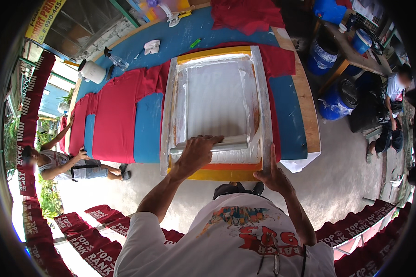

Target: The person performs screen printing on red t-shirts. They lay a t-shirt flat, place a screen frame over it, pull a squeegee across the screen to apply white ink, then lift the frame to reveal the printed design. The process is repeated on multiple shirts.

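A screen-printing frame (263,99) lies over a red shirt on the blue-topped table. White ink coats its mesh (212,106), thicker along the sides and near end. My left hand (193,156) is closed over a long pale squeegee (233,144), which lies crosswise on the near part of the mesh. At the frame's near right corner, my right hand (274,176) grips the edge, its thumb at the near side and its fingers along the right side. The part of the squeegee under my left hand is hidden.
More red shirts (115,113) lie flat to the left, where a co-worker (62,164) touches one. A white tub (92,71), a spray bottle (118,60) and a green marker (195,43) stand or lie farther back. Blue drums (337,99) stand right; printed red shirts (94,249) hang behind me.
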The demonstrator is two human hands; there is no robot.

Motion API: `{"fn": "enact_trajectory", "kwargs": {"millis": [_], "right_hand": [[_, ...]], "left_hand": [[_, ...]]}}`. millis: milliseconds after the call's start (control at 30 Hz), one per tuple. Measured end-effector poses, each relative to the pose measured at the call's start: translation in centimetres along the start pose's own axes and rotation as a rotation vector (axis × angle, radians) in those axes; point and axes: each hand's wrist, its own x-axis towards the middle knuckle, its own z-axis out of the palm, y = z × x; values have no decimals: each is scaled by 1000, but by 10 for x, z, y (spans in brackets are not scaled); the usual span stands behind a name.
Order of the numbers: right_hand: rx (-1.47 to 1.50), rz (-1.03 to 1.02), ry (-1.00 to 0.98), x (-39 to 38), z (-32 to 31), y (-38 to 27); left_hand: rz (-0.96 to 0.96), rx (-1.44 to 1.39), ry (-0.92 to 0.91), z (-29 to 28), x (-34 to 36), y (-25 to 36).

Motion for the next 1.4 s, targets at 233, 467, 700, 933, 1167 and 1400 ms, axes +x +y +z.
{"fn": "enact_trajectory", "kwargs": {"millis": [233,467,700,933,1167,1400], "right_hand": [[-3,45,2,-1,-1,-1],[-7,95,-1,0,-4,-10],[-66,149,-16,0,-6,-19],[-54,97,-22,0,-7,-17],[57,1,2,-1,-4,-10],[-16,-68,9,-1,-4,-9]], "left_hand": [[110,85,172,-42,129,-56],[146,331,233,-55,277,-120],[161,364,168,-38,264,-126],[210,324,195,8,124,-81],[99,250,148,50,-10,-12],[131,233,267,73,-49,6]]}}
